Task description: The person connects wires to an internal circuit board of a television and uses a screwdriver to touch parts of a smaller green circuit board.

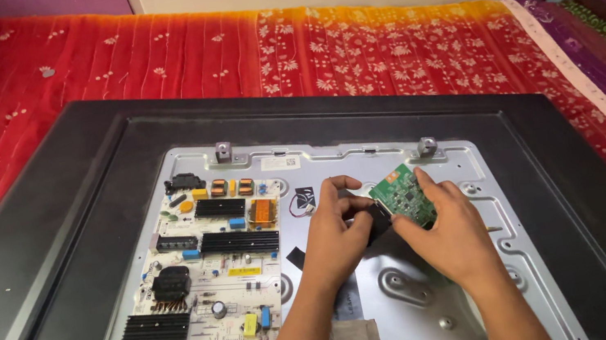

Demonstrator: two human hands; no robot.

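While a red patterned cloth [53, 73] is lying beneath, a black television back [46, 265] is facing up, a pale power board [203, 283] sitting left, the right hand [447, 236] grasping a small green circuit board [403, 195] right of centre, the left hand [335, 235] pinching a black flat cable [377, 223] beside it.

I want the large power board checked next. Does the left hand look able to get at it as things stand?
Probably yes: the large power board lies uncovered just beside the left hand, nothing between them, though that hand is busy at the small green board.

left hand [336, 239], right hand [447, 236], fingers curled, close together
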